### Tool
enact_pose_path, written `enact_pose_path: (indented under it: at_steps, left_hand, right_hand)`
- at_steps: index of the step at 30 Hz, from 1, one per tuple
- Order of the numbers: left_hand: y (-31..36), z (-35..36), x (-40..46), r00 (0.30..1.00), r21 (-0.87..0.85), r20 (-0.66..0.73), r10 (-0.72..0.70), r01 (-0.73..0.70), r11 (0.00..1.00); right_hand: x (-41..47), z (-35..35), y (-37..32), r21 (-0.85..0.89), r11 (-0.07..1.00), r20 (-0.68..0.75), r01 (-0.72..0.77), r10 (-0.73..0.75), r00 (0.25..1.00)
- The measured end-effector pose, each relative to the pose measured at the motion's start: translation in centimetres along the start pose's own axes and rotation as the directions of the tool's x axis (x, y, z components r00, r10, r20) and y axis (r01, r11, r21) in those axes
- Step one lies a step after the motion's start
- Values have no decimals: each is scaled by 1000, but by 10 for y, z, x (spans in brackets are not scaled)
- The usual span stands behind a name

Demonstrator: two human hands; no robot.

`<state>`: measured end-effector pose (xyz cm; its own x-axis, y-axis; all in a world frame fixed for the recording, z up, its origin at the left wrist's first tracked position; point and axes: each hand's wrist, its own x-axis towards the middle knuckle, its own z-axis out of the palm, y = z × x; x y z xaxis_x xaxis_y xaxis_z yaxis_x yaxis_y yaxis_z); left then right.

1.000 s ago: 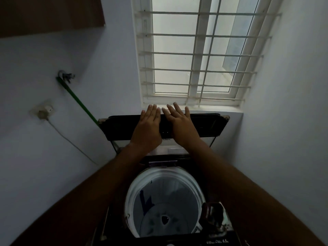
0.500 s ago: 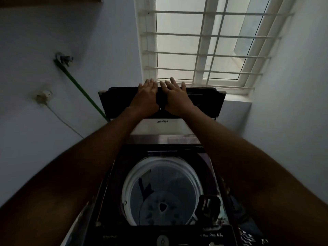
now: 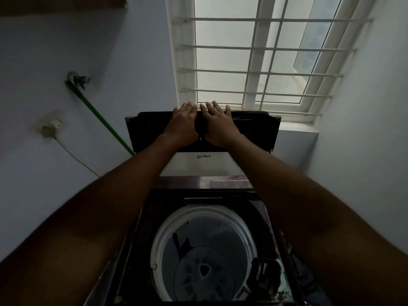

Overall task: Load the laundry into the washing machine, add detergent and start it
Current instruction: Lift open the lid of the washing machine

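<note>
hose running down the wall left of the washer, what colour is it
Green: the hose shows clearly in the head view, slanting down the pale wall toward the washer.

Both hands — left hand (image 3: 182, 124), right hand (image 3: 218, 125) — press flat on the raised lid (image 3: 254, 131). Below, the drum (image 3: 205, 257) gapes (window (image 3: 254, 60) behind).

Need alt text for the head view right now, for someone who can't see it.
Both hands, left hand and right hand, press flat on the raised lid of a top-loading washing machine; below, its drum stands open under a barred window.
</note>
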<state>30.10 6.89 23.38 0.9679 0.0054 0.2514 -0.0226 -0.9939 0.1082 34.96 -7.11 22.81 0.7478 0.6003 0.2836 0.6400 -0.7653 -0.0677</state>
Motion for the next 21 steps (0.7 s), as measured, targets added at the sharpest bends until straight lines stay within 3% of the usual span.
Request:
enact_pose_path:
  at_steps: [21]
  left_hand:
    - [-14,23,39,1000,-55,-17,-13,12,998]
  right_hand:
    - [31,27,15,-31,1000,-12,-1,1,1000]
